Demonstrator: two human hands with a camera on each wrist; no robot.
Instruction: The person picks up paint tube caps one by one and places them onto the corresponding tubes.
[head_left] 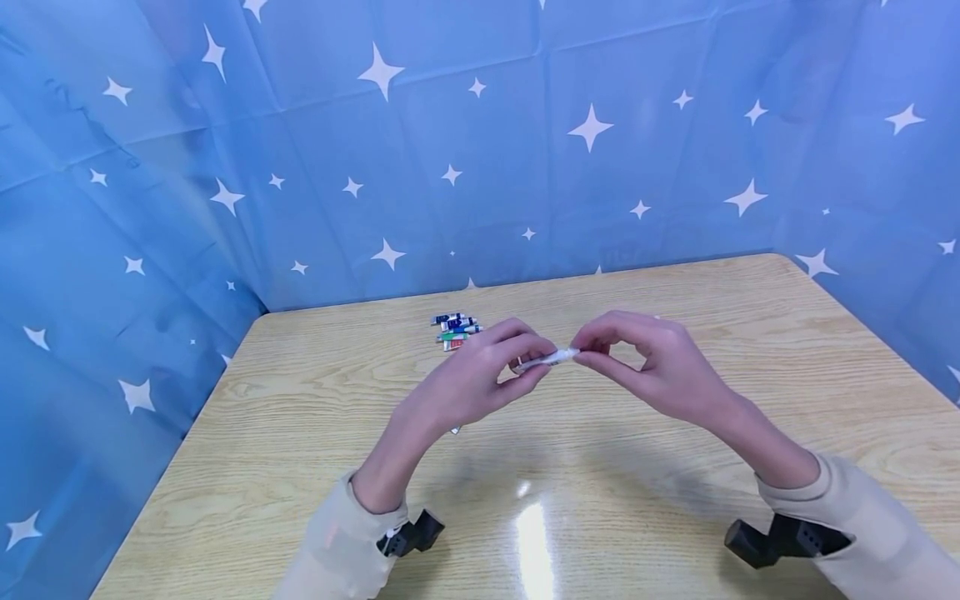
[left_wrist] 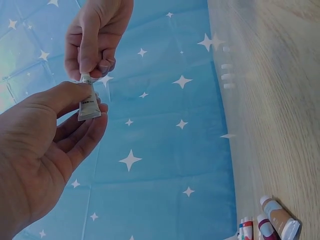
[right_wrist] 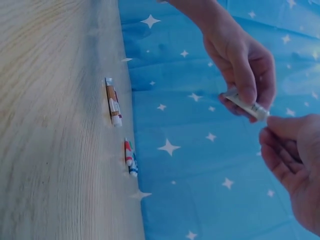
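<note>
A small white paint tube (head_left: pixel 551 359) is held up above the table between both hands. My left hand (head_left: pixel 480 371) grips its body between thumb and fingers, with the flat crimped end toward the palm. At the opposite end, my right hand (head_left: pixel 660 358) pinches the cap, which the fingertips mostly hide. The left wrist view shows small dark print on the white tube (left_wrist: pixel 89 107). From the right wrist side, the tube (right_wrist: pixel 245 106) slants down toward the right thumb and forefinger.
Several paint tubes (head_left: pixel 456 329), blue, green and red among them, lie grouped on the wooden table (head_left: pixel 300 400) beyond the left hand. A brown tube (left_wrist: pixel 280 220) lies beside a maroon one (left_wrist: pixel 267 227). A blue star-patterned cloth (head_left: pixel 487 167) hangs behind the table.
</note>
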